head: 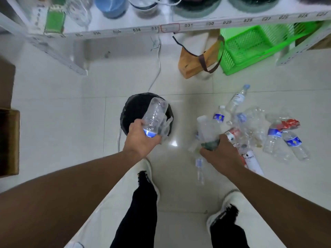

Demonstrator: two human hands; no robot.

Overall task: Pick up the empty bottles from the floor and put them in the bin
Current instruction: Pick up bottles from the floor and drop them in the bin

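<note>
A round bin lined with a black bag stands on the tiled floor in the middle. My left hand grips a clear empty bottle with a blue label, holding it bottom-up over the bin's right side. My right hand is closed around the neck end of another clear bottle, lifted just above the floor. Several more empty bottles lie in a heap on the floor to the right, some with blue labels, some with red. One small bottle lies below my right hand.
A white metal shelf with numbered tags runs across the top. Under it sit a green plastic basket and a brown bag. A white cable trails to the bin. Cardboard boxes stand at the left. My feet are below.
</note>
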